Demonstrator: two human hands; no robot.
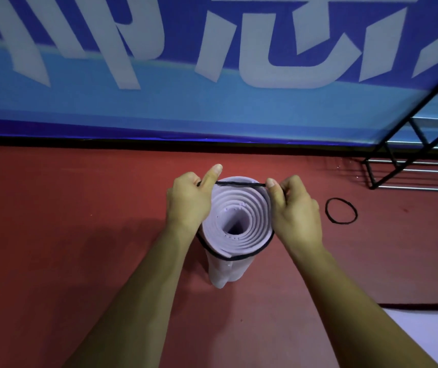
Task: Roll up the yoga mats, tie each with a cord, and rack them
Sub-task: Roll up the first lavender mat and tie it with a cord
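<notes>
black cord (239, 184) (taut) round upright mat (249, 208) — left hand (188, 204), right hand (296, 212)

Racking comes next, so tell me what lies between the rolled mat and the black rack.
Only a loose cord loop lying flat on the floor, right of the rolled mat; the rest of the way to the rack looks bare.

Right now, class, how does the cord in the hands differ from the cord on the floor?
The held cord is pulled taut around the mat's top; the floor cord lies slack, a round ring. The left hand and right hand grip the held cord; nothing touches the floor cord. Both are thin and black.
</notes>
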